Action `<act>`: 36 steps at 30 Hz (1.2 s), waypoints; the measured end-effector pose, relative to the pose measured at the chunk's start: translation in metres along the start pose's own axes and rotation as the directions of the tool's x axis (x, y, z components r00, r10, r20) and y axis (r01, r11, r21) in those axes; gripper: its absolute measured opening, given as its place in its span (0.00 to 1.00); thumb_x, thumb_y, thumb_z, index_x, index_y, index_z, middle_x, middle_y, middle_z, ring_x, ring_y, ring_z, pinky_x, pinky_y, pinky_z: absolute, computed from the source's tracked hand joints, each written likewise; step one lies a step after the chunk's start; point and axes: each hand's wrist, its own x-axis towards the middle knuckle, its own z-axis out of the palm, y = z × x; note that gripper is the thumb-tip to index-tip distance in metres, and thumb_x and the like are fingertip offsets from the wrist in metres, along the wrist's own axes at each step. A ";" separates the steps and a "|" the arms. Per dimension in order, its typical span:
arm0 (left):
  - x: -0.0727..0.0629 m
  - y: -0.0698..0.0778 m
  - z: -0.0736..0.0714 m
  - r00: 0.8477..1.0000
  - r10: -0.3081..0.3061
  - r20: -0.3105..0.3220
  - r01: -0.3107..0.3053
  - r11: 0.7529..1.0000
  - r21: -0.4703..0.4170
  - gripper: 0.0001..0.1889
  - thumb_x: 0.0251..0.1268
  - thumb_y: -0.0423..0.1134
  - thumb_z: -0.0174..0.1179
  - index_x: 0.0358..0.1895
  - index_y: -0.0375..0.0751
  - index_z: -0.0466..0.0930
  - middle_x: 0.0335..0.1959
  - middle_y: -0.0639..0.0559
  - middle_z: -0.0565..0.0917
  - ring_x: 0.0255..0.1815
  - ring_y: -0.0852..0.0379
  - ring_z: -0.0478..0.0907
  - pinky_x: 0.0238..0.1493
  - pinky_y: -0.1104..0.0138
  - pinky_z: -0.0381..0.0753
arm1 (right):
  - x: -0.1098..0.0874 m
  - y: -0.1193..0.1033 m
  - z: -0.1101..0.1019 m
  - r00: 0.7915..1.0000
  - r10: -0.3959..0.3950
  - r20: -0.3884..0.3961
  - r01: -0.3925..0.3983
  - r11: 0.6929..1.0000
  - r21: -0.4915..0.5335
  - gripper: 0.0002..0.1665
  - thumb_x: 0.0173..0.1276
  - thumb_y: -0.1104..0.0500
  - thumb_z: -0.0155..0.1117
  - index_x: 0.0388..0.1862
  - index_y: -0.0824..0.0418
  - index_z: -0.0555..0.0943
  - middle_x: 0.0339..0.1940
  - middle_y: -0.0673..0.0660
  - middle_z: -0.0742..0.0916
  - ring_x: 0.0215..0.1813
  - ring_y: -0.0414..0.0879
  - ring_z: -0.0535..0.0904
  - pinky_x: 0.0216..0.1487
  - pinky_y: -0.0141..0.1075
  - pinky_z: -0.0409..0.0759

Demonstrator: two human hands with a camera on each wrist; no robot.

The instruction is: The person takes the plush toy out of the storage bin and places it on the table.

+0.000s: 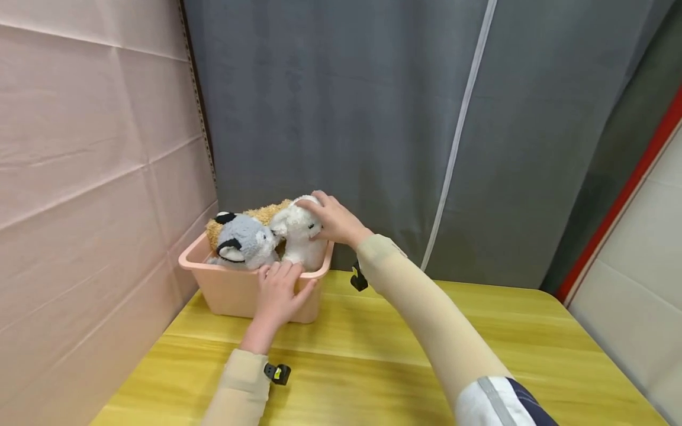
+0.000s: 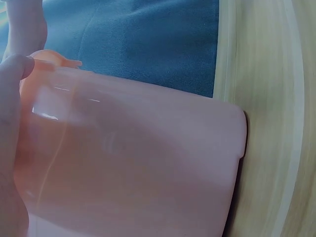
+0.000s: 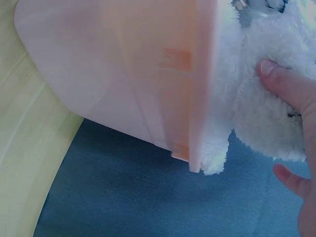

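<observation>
A pink plastic bin point(image 1: 234, 290) stands at the back left of the table, holding several plush toys. My left hand point(image 1: 279, 294) grips its front rim, fingers over the edge and thumb on the outside. At the bin's right end, a white plush toy point(image 1: 302, 248) sits upright with its head above the rim. My right hand point(image 1: 337, 220) holds that head from the right; in the right wrist view a digit point(image 3: 279, 79) presses into the white fur. Left of it leans a grey plush toy point(image 1: 247, 234) with black-edged ears. A tan curly plush point(image 1: 266, 212) lies behind, partly hidden.
The yellow wood-grain table point(image 1: 383, 355) extends in front and to the right of the bin. A pink cloth wall point(image 1: 96, 148) rises close on the left. Grey curtain point(image 1: 346, 118) hangs behind the table, and a white panel point(image 1: 639, 266) stands on the right.
</observation>
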 end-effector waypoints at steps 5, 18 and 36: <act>-0.001 0.000 0.000 1.000 -0.004 0.011 0.004 1.000 -0.008 0.17 0.65 0.58 0.54 0.37 0.47 0.74 0.33 0.53 0.75 0.38 0.50 0.68 0.53 0.49 0.58 | -0.001 0.000 -0.016 0.997 0.053 -0.047 -0.053 0.999 0.007 0.49 0.53 0.53 0.78 0.72 0.45 0.64 0.71 0.60 0.63 0.67 0.58 0.64 0.59 0.46 0.71; 0.000 -0.001 0.009 0.999 0.025 -0.032 -0.026 0.999 -0.042 0.19 0.65 0.61 0.52 0.33 0.47 0.71 0.33 0.52 0.76 0.37 0.48 0.69 0.52 0.48 0.57 | 0.002 0.010 -0.078 0.955 0.083 -0.284 -0.068 0.996 0.063 0.49 0.52 0.54 0.79 0.71 0.51 0.64 0.67 0.62 0.66 0.66 0.58 0.66 0.61 0.45 0.69; 0.004 -0.010 0.009 0.997 0.038 -0.071 -0.043 0.997 -0.070 0.18 0.63 0.57 0.56 0.35 0.44 0.74 0.31 0.50 0.74 0.34 0.46 0.67 0.50 0.45 0.57 | -0.005 0.015 -0.164 0.902 0.094 -0.421 -0.114 0.993 -0.021 0.50 0.51 0.55 0.80 0.71 0.50 0.65 0.66 0.60 0.67 0.67 0.52 0.65 0.64 0.36 0.64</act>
